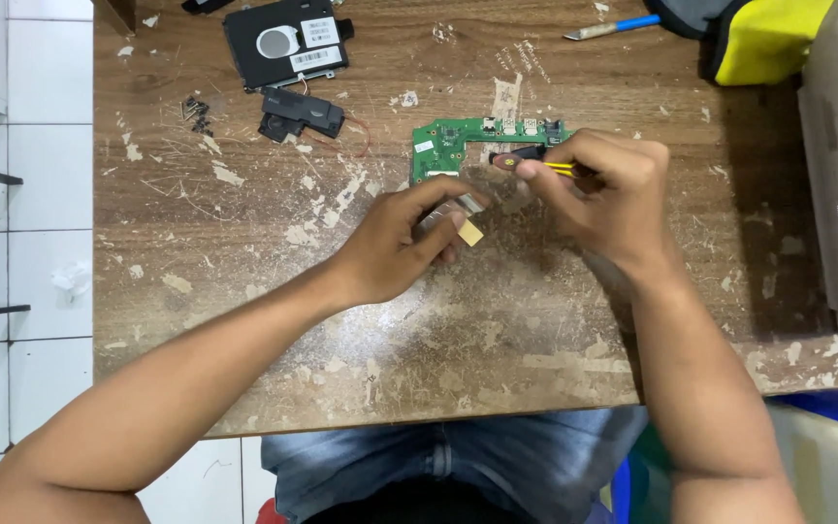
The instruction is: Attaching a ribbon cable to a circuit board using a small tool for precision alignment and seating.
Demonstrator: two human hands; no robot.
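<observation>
Left hand (402, 243) is pinching a small flat metal part with a tan pad (465, 225) at frame centre, fingers curled around its edges. Right hand (605, 189) is closing on a yellow-and-black screwdriver (528, 162), tip pointing left over the green circuit board (467, 144) lying just above. The part is looking light, stiff and thin, so best gripped by its edges; the board is fragile. Both forearms are angling in from the bottom corners over the worn tabletop (244, 291). A black drive caddy (286, 41) is sitting upper left.
</observation>
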